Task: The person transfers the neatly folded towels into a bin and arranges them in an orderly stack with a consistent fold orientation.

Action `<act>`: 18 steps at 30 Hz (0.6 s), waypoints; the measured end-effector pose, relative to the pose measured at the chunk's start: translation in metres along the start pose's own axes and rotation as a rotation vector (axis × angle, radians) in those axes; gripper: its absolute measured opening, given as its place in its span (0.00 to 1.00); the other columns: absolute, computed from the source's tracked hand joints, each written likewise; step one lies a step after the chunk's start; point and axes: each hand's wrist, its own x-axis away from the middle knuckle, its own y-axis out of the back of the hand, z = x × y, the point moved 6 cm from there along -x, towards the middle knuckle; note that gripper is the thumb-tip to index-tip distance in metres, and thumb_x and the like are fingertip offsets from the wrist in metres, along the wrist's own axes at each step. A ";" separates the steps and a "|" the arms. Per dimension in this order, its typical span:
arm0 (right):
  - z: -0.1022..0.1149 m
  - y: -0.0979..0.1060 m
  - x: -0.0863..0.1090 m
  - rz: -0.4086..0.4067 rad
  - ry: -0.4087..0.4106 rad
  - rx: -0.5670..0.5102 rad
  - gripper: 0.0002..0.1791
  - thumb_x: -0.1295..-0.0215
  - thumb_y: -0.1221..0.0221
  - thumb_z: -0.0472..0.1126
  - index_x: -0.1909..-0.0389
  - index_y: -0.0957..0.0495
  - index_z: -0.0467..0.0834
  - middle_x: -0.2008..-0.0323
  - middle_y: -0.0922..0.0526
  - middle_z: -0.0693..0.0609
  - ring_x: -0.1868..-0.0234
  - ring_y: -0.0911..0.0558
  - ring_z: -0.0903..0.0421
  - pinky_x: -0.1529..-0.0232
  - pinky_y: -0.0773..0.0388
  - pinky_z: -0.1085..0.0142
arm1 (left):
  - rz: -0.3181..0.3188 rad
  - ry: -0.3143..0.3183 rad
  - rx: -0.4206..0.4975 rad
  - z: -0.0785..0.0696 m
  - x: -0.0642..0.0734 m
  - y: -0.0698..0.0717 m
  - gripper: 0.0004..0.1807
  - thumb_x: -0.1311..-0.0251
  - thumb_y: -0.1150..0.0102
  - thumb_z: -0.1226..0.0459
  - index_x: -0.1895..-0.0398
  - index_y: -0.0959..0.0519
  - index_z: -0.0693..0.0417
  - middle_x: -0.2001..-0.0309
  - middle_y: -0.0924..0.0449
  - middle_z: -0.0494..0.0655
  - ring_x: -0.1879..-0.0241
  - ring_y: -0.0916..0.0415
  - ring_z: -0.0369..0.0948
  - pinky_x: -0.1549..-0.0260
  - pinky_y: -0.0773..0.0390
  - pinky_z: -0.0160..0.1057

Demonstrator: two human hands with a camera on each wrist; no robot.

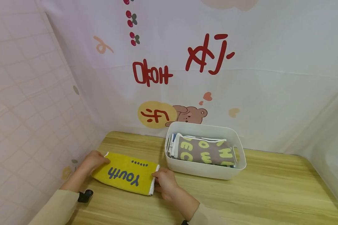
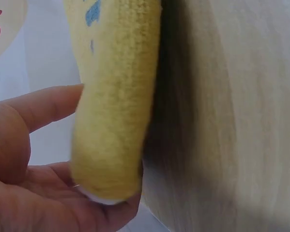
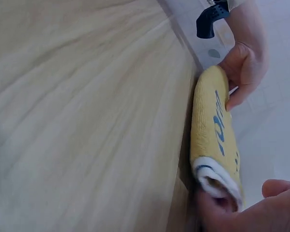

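A folded yellow towel (image 1: 126, 175) with the blue word "Youth" and a white-edged right end is held between the two hands at the left of the table. At its left end my left hand (image 1: 94, 161) grips it, the thumb on top and fingers beneath, as the towel (image 2: 113, 106) in the left wrist view shows. My right hand (image 1: 167, 183) holds the white-edged end, with fingers tucked under. In the right wrist view the towel (image 3: 207, 125) appears as a thick fold, with a shadow along its underside.
To the right of the towel stands a white plastic basket (image 1: 197, 168) with side handle holes. Inside lie folded towels, the top one a grey-brown towel (image 1: 195, 150) with yellow-green letters. The wooden table (image 1: 270, 187) meets a printed white cloth wall (image 1: 270, 103) behind.
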 end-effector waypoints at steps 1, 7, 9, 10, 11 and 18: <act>-0.001 -0.001 0.000 -0.004 0.004 -0.010 0.24 0.32 0.45 0.28 0.37 0.32 0.22 0.47 0.16 0.35 0.51 0.15 0.48 0.50 0.14 0.50 | 0.008 0.005 0.011 0.000 0.000 0.000 0.22 0.39 0.34 0.66 0.55 0.27 0.81 0.64 0.22 0.63 0.64 0.23 0.49 0.65 0.18 0.42; -0.001 0.000 0.000 -0.057 0.040 -0.023 0.23 0.37 0.45 0.23 0.40 0.28 0.21 0.49 0.15 0.34 0.54 0.14 0.48 0.53 0.13 0.53 | 0.057 0.030 0.075 0.002 0.001 -0.001 0.20 0.39 0.34 0.66 0.58 0.25 0.79 0.69 0.20 0.58 0.71 0.22 0.43 0.71 0.18 0.38; -0.003 0.001 0.000 -0.070 0.034 -0.006 0.21 0.37 0.44 0.23 0.43 0.26 0.21 0.54 0.14 0.37 0.58 0.14 0.50 0.57 0.13 0.56 | 0.072 0.034 0.100 0.003 0.002 -0.002 0.20 0.39 0.34 0.66 0.57 0.25 0.80 0.69 0.19 0.57 0.71 0.21 0.43 0.71 0.18 0.38; -0.004 0.001 0.000 -0.072 0.025 0.007 0.19 0.37 0.44 0.24 0.45 0.25 0.21 0.57 0.13 0.38 0.60 0.14 0.52 0.59 0.13 0.57 | 0.079 0.035 0.115 0.004 0.003 -0.002 0.20 0.38 0.34 0.66 0.57 0.25 0.80 0.68 0.19 0.57 0.71 0.21 0.43 0.71 0.17 0.38; -0.005 0.001 0.000 -0.074 0.016 0.021 0.18 0.37 0.43 0.25 0.47 0.24 0.22 0.60 0.13 0.40 0.63 0.14 0.53 0.60 0.13 0.59 | 0.087 0.033 0.126 0.005 0.003 -0.002 0.21 0.38 0.34 0.66 0.56 0.25 0.81 0.68 0.19 0.57 0.71 0.20 0.42 0.70 0.17 0.38; -0.010 -0.001 -0.004 -0.001 -0.003 0.107 0.19 0.30 0.40 0.33 0.43 0.22 0.24 0.55 0.11 0.37 0.58 0.11 0.49 0.57 0.12 0.55 | 0.128 0.041 0.175 0.016 0.002 -0.003 0.23 0.36 0.34 0.64 0.52 0.26 0.80 0.68 0.18 0.54 0.71 0.20 0.41 0.69 0.17 0.37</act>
